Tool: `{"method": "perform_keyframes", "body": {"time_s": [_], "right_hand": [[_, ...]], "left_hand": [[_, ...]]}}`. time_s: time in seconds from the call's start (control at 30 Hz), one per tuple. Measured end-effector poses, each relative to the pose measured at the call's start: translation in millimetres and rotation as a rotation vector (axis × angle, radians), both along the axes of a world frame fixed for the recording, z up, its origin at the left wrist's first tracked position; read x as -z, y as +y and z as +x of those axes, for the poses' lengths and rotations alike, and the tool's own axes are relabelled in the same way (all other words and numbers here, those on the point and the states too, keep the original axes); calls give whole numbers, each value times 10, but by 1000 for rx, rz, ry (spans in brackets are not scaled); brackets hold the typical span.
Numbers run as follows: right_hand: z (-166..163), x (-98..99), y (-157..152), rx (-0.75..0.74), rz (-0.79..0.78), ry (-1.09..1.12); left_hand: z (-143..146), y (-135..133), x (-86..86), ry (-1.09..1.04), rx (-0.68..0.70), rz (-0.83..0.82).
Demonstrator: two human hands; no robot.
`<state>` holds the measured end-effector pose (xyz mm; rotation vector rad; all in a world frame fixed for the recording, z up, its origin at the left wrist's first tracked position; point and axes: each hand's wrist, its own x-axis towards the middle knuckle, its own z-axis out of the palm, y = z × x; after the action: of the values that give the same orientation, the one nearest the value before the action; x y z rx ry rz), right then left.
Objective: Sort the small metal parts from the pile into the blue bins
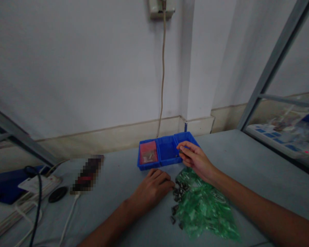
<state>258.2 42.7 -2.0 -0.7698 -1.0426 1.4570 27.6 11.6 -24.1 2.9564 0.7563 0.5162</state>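
Note:
My left hand rests knuckles-up on the grey table, fingers curled, its fingertips touching a cluster of small dark parts at the edge of a green plastic bag. My right hand hovers over the right end of a blue three-compartment tray, fingers pinched on a small dark part. The left compartment holds a red packet; the middle one looks bare.
A cable hangs down the wall from a socket to behind the tray. At the left lie a power strip, a black round disc, a blurred-out object and white cords. A metal frame and shelf with trays stand at the right.

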Motion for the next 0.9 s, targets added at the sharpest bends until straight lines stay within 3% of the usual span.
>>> {"method": "perform_keyframes", "body": {"time_s": [0.3,0.57,0.9], "right_hand": [[-1,-8,-2,-9,-3,1],[6,-31,-13,-26,-2,22],[9,6,6,-34,-4,12]], "left_hand": [[-35,59,22,-82,-108,-82],[-10,-6,-102,-20,4,-159],[29,-15,-77,-115,-61,-206]]}}
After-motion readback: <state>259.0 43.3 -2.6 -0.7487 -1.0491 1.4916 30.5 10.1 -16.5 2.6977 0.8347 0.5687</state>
